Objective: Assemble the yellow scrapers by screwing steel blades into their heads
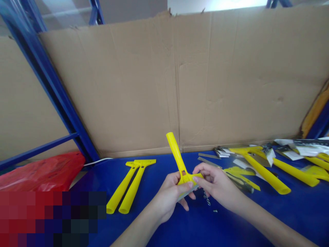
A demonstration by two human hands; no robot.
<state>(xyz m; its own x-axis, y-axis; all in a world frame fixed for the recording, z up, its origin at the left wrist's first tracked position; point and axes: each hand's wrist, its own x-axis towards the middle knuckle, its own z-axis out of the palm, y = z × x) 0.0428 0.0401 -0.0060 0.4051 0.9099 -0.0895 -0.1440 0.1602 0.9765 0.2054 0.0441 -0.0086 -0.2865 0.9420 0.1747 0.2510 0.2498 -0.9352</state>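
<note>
A yellow plastic scraper (175,151) is held between my two hands, its round handle pointing up and away from me. My left hand (167,192) is closed around the left side of the scraper's head, with the thumb across its front. A pale metal or plastic strip shows along the head's lower edge. My right hand (218,181) pinches the head's right end; whether a small part is also between those fingertips is hidden. Just below the right fingers lie several small metal nuts (207,199) and a small screw (215,211) on the blue table (159,230).
To the left lie two yellow scrapers (133,185), side by side. Flat blades (209,156), thin yellow pieces (244,173) and more yellow scrapers (269,175) crowd the right. A red plastic bag (48,171) sits far left. Cardboard (128,85) stands behind, beside a blue metal frame (61,106).
</note>
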